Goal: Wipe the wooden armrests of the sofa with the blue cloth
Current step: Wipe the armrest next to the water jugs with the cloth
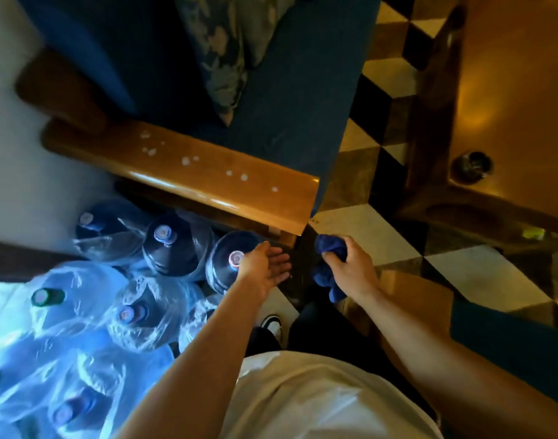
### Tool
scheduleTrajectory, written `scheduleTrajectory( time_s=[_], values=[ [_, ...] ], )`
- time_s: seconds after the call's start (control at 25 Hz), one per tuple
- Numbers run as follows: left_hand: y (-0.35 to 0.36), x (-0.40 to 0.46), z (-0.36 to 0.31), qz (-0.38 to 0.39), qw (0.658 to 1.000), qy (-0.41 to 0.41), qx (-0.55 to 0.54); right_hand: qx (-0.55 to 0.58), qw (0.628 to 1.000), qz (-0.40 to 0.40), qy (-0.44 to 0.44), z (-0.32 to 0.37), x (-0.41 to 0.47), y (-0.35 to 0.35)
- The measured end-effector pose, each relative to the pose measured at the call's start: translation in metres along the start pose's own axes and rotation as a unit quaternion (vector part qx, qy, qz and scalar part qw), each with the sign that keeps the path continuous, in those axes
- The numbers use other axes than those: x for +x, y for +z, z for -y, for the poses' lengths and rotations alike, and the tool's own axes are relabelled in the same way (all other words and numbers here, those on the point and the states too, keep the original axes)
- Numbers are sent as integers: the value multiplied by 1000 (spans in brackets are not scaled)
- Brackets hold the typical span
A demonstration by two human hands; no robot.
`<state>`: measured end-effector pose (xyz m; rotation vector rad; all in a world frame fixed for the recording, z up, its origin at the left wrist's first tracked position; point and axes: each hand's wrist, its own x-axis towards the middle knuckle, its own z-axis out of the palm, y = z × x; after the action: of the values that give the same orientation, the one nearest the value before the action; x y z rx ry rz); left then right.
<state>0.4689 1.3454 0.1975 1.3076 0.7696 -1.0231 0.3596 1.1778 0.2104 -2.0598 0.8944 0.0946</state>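
Ref. landmark: the wooden armrest.

1. Cloth. The blue cloth is bunched in your right hand, fingers curled round it, just below and to the right of the armrest's near end. It is not touching the wood. Bunching likely gives a firm pad for wiping.
2. Free hand. Your left hand is held flat, fingers straight and apart, gripping nothing, just below the armrest's near end and above a water bottle. Prob. ready to steady you or take part of the cloth.
3. Target. White spots are scattered along the armrest top; judged as the dirt to remove. Wiping not yet begun.
4. Surroundings. More bottles in plastic wrap stand below and left of the armrest; the blue seat cushion lies beyond it.
5. Labels. Bottle caps carry marks; too blurred to read. No other writing legible.
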Motion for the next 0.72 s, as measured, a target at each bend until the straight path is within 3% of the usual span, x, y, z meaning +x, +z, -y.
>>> scheduleTrajectory(
  time_s=[0.28, 0.44, 0.6, 0.64, 0.72],
  values=[
    [17, 67, -46, -113, 986, -23, -119, -18, 991, 109, -77, 19, 148, 18],
    [62, 115, -72, -189, 970, -49, -144, -109, 960, 220, -132, 21, 230, 18],
    [81, 143, -74, -271, 949, -80, -143, -123, 965, 139, -184, 31, 305, 14],
    [81, 149, -74, -301, 939, -78, -148, -117, 964, 153, -183, 31, 325, 20],
    [77, 153, -74, -353, 923, -66, -140, -137, 930, 283, -192, 27, 342, 32]
  ],
)
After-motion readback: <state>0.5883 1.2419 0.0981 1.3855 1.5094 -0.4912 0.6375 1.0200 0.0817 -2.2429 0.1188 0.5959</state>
